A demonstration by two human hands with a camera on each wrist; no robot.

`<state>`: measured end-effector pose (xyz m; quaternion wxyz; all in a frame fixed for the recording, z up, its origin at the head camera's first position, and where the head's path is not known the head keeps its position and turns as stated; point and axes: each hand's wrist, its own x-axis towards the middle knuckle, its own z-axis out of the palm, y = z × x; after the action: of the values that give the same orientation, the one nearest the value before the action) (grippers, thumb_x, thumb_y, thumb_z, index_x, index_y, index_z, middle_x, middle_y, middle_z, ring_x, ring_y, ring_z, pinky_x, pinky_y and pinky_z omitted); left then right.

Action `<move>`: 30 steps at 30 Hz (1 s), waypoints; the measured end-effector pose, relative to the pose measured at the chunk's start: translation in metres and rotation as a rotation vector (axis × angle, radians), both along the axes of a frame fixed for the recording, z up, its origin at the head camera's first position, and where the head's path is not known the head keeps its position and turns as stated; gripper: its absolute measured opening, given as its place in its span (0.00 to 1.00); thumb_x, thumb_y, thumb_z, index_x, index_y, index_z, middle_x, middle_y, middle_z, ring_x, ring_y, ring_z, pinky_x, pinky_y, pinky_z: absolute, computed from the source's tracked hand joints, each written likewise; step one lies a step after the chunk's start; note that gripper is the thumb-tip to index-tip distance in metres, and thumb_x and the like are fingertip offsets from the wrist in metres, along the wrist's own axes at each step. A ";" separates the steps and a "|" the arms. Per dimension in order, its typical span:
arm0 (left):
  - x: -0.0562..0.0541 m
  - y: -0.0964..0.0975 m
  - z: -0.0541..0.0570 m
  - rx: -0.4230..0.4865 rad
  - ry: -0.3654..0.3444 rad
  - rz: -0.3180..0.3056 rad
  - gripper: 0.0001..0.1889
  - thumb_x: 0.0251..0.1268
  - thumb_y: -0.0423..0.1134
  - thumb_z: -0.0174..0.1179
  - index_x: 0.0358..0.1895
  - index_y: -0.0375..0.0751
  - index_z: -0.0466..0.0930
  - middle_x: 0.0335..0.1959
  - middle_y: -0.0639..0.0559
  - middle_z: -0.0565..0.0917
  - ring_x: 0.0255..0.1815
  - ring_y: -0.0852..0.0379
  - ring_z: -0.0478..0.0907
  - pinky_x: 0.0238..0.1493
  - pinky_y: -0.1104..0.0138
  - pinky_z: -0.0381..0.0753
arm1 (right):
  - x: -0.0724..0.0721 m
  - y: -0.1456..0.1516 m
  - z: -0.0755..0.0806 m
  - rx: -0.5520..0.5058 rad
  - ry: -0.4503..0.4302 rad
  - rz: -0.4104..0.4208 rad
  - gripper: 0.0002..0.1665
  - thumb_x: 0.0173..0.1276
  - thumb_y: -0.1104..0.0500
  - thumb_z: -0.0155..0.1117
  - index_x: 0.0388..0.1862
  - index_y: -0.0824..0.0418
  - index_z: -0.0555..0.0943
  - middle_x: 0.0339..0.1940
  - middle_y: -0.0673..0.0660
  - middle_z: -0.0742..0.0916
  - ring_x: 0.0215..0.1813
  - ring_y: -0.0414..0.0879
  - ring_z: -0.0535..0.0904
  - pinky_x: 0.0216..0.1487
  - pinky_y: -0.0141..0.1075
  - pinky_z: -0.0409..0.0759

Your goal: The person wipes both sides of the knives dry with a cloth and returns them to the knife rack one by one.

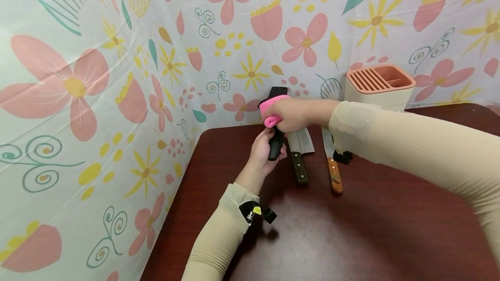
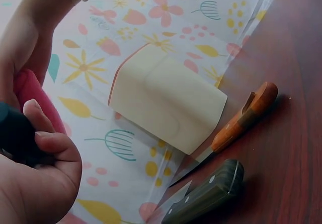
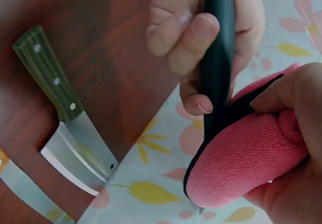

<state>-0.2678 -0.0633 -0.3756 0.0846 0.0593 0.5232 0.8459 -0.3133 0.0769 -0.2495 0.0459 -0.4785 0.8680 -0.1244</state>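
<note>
My left hand point(image 1: 261, 153) grips the black handle of a knife point(image 1: 275, 144), which is held up above the far side of the table. My right hand point(image 1: 297, 114) holds a folded pink cloth point(image 3: 246, 158) with a dark edge around the blade. Most of the blade is hidden by the cloth; a dark end sticks out beyond it in the head view. Beneath and to the right lies a cleaver point(image 3: 48, 75) with a green-brown riveted handle. Beside that is a narrower knife point(image 1: 334, 174) with an orange-brown wooden handle.
A cream knife holder point(image 1: 375, 99) with a slotted coral top stands at the back right, behind my right forearm. The dark red-brown table point(image 1: 332, 237) meets a flower-patterned cloth wall point(image 1: 168, 99) at the back and left.
</note>
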 end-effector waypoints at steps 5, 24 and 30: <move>0.000 0.000 -0.002 0.004 0.003 0.032 0.18 0.83 0.37 0.33 0.64 0.45 0.69 0.38 0.53 0.79 0.14 0.62 0.72 0.21 0.70 0.71 | 0.005 0.005 -0.006 -0.068 0.031 0.032 0.26 0.59 0.72 0.51 0.52 0.59 0.86 0.41 0.53 0.88 0.44 0.46 0.79 0.53 0.40 0.77; -0.003 0.000 -0.001 -0.027 0.015 0.215 0.14 0.77 0.33 0.37 0.43 0.51 0.75 0.25 0.55 0.77 0.14 0.60 0.70 0.18 0.70 0.71 | 0.029 0.011 -0.019 -0.131 0.052 0.091 0.28 0.61 0.70 0.52 0.58 0.57 0.85 0.49 0.48 0.89 0.47 0.44 0.81 0.57 0.41 0.80; -0.003 -0.001 0.003 0.037 0.014 0.169 0.14 0.81 0.40 0.39 0.36 0.52 0.73 0.21 0.57 0.74 0.14 0.62 0.65 0.17 0.70 0.63 | 0.034 0.014 -0.023 -0.208 0.036 0.085 0.29 0.61 0.71 0.51 0.59 0.59 0.84 0.53 0.51 0.89 0.50 0.46 0.81 0.57 0.43 0.79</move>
<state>-0.2709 -0.0645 -0.3723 0.0082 0.0223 0.5113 0.8591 -0.2797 0.0913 -0.2725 -0.0145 -0.5191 0.8301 -0.2030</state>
